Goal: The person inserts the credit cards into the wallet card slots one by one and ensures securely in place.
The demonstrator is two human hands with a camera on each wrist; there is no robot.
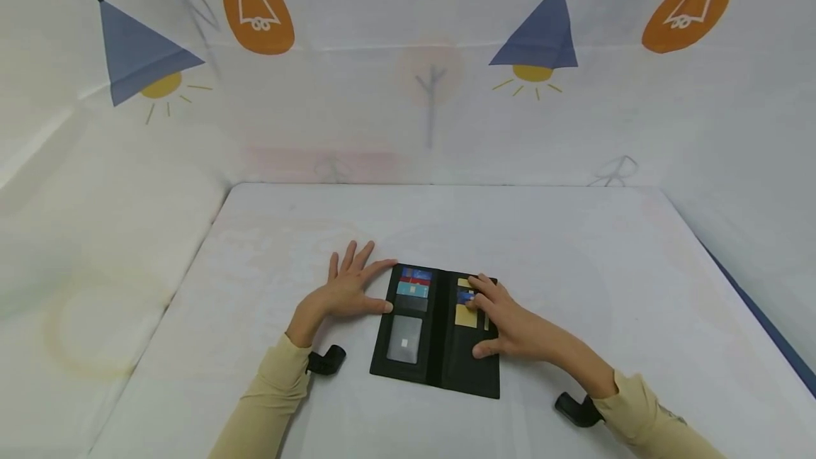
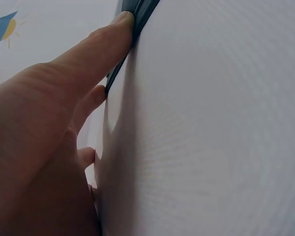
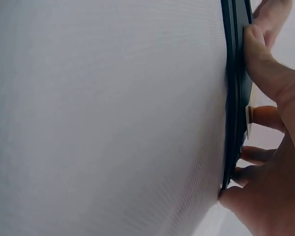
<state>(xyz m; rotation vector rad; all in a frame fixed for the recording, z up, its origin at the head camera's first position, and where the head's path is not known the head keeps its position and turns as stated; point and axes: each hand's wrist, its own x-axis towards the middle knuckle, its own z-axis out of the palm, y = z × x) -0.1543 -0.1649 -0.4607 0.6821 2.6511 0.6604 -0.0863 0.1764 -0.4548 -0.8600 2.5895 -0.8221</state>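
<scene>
A black bifold wallet (image 1: 438, 346) lies unfolded on the white table. Its left panel carries several cards in slots, with a light blue card (image 1: 412, 290) among them, above a clear window (image 1: 404, 339). Gold cards (image 1: 466, 316) and a blue one show in the right panel. Fingers spread, my left hand (image 1: 347, 292) touches the wallet's left edge with thumb and forefinger. My right hand (image 1: 513, 321) lies over the right panel, fingertips at the cards and thumb on the black surface lower down. In the right wrist view, one finger meets the edge of a pale card (image 3: 249, 121) that sticks up from the wallet.
The white table (image 1: 574, 246) spreads around the wallet. Behind it hangs a pale cloth wall (image 1: 357, 112) printed with lamps and bulbs. Each wrist wears a black camera mount, one on the left (image 1: 327, 360) and one on the right (image 1: 576, 410).
</scene>
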